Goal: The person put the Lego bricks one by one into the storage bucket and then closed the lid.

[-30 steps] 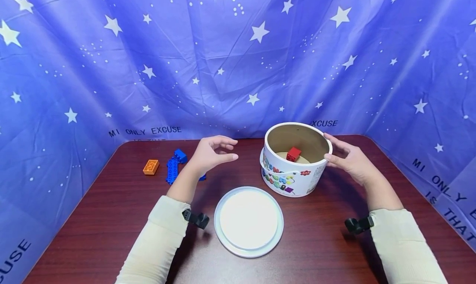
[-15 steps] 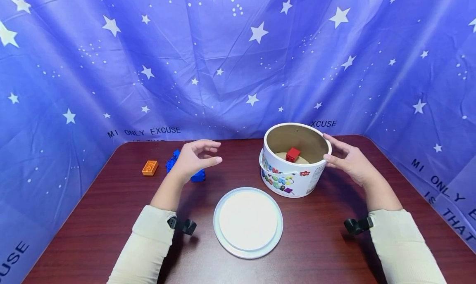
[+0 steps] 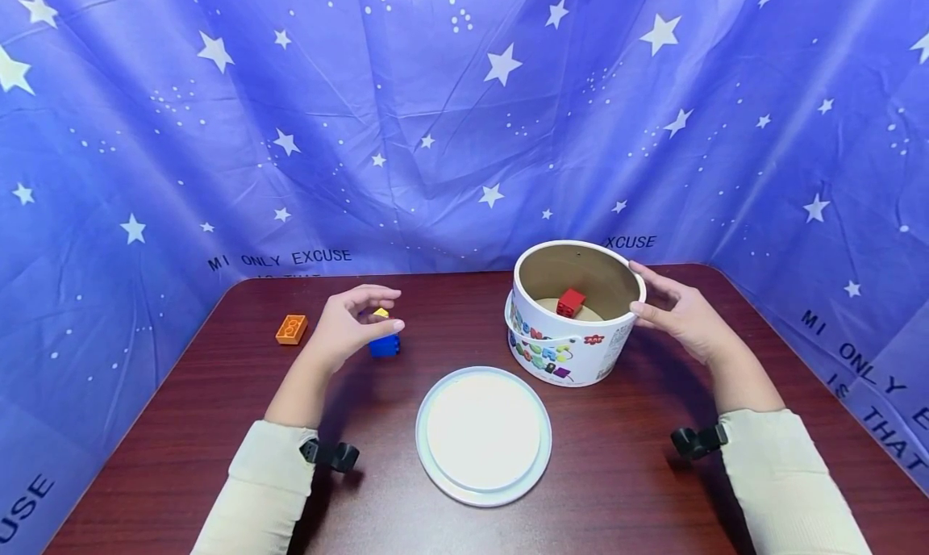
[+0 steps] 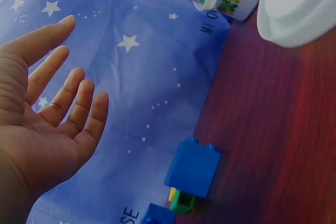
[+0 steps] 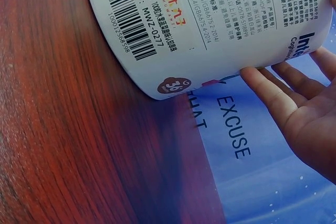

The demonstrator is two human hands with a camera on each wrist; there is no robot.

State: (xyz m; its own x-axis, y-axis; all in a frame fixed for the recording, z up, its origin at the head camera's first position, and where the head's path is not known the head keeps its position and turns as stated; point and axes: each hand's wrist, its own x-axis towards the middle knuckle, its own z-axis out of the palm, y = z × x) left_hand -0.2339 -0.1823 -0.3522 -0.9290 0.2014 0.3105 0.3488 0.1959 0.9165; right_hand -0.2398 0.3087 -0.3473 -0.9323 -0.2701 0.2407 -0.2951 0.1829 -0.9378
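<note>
My left hand (image 3: 337,329) hovers over the left side of the table with loosely bent fingers and nothing in its grasp. It covers part of the blue building brick (image 3: 385,345) and a bit of yellow (image 3: 381,313) behind it. In the left wrist view, a green brick (image 4: 182,203) and another blue brick (image 4: 157,214) lie by that blue one, below the hand. My right hand (image 3: 685,317) rests on the right side of a white round bucket (image 3: 559,361), thumb at the rim and fingers extended along the outside. Inside the bucket lies a red brick (image 3: 571,302).
An orange brick (image 3: 292,329) lies at the left of the dark wooden table (image 3: 602,474). A white round lid (image 3: 484,434) lies flat at the front middle. Behind the table hangs a blue star-patterned cloth (image 3: 435,95), close to its back edge.
My left hand has moved left, away from the bucket, and now passes over the blue bricks. The right hand stays at the bucket, which has kept its place.
</note>
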